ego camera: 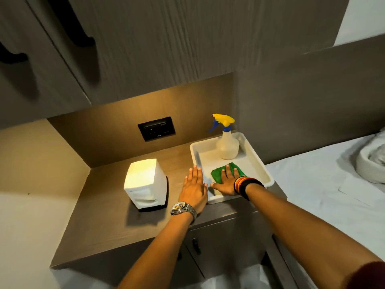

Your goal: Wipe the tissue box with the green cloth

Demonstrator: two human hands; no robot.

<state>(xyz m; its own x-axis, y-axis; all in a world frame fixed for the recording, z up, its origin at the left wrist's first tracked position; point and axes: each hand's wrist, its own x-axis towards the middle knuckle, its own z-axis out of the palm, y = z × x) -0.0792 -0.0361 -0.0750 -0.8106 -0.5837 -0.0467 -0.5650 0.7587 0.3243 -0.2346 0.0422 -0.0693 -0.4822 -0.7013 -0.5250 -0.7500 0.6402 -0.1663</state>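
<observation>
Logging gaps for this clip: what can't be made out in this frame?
- Green cloth: head view, near part covered by the right hand; whether its grip has closed is unclear.
- Wall socket: markings too small.
- Tissue box: top washed out by lamp glare.
- Bundle on bed: cut off at right edge.

Two bare forearms, wrists adorned.
Left wrist: silver metal watch [183, 207]. Right wrist: stacked red, orange and black bangles [246, 185]; dark maroon sleeve [368, 276] at the upper arm.

You see a matt wood-grain top [108, 205], a smooth white plastic tray [258, 163], a nubby green cloth [216, 174], and a shiny metal watch [183, 207].
</observation>
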